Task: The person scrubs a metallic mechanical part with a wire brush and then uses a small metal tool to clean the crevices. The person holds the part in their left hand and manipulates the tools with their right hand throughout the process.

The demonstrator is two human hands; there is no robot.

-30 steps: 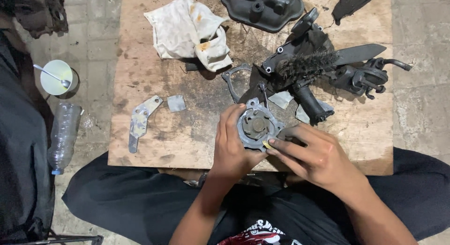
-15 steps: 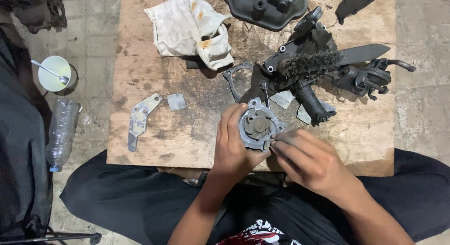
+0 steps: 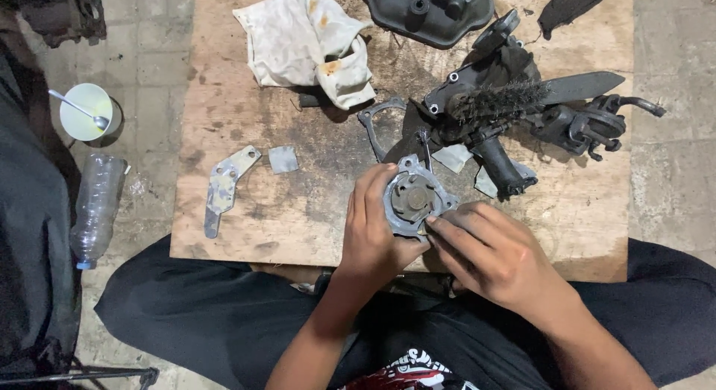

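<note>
Head view: person sits cross-legged, working at near edge of a wooden board.
Part: round grey metal housing (image 3: 412, 197) w/ bolt ears and a hub in its centre, face up, held over the near edge of the tabletop (image 3: 298, 211); no clear long axis, roughly round.
Left hand (image 3: 373, 230): clenched around the housing's left rim and underside, fingers curled up over the edge.
Right hand (image 3: 488, 252): fingertips pinched together, touching the housing's lower-right rim; cannot tell if sth small is betw. them.
Key relation: housing lies betw. both hands, left of the right hand, right of the left; left carries it, right only meets its edge.
Just behind: flat gasket-shaped piece (image 3: 377, 121), small bits of grey sheet (image 3: 451, 157).
Further back: wire brush (image 3: 496, 101) atop a pile of dark engine parts (image 3: 574, 125), black cover (image 3: 425, 10), stained white rag (image 3: 309, 43).
Left side: bent metal bracket (image 3: 224, 187), small square sheet (image 3: 283, 159).
Off board, floor: clear plastic bottle (image 3: 95, 211), cup w/ spoon (image 3: 86, 110).
</note>
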